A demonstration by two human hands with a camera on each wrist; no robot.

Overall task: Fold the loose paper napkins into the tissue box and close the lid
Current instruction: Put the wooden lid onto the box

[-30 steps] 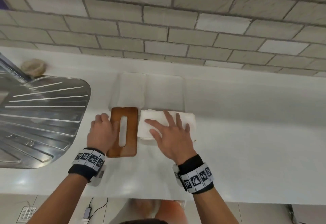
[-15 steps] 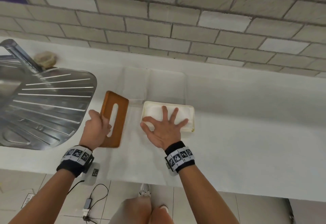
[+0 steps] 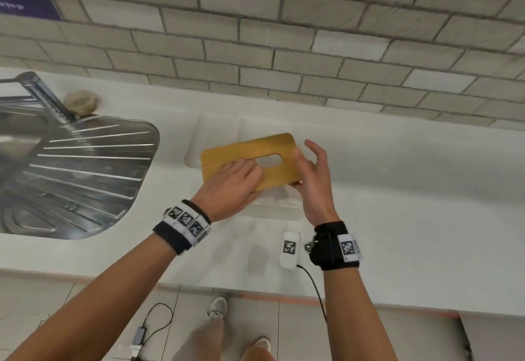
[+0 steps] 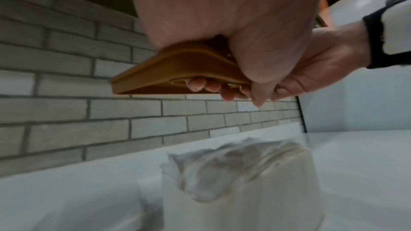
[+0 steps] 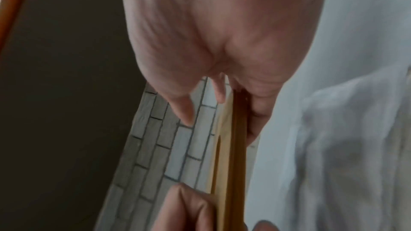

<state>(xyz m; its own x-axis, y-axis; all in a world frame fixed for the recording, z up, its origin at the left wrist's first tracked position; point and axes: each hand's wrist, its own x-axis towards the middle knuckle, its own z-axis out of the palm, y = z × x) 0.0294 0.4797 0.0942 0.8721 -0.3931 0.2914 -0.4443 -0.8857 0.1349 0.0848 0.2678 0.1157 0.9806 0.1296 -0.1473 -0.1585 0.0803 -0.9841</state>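
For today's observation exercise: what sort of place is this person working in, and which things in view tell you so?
Most likely a kitchen: a steel sink with ribbed drainer and tap, set into a white counter, backed by a tiled wall.

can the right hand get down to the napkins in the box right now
Probably not: the wooden lid hangs over the box and its napkins, and the right hand and left hand both hold it.

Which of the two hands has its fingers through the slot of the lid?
The left hand: its fingers poke through the slot of the lid. The right hand only holds the lid's right end.
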